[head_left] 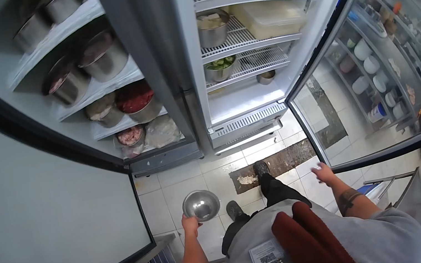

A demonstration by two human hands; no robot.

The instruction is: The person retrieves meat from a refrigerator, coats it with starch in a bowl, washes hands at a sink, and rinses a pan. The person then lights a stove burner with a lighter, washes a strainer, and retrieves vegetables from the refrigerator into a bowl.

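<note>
My left hand [191, 224] is closed on the rim of a shiny metal bowl [201, 205], held out low over the tiled floor. The inside of the bowl looks bare. My right hand [324, 173] is beside the lower corner of the open glass door [378, 62], its fingers loosely apart with nothing seen in them. Whether it touches the door frame I cannot tell. In front of me stands the open right fridge [248, 91]. On its shelves are a metal pot [213, 28], a bowl of green pieces [221, 68] and a pale plastic container [269, 19].
The left fridge [144, 58] also stands open, holding several metal pots of meat, including a red one [136, 100]. Its solid door [53, 198] swings out on my left. A dark floor strip [289, 161] with pale scraps lies by my shoes. A steel counter is behind me.
</note>
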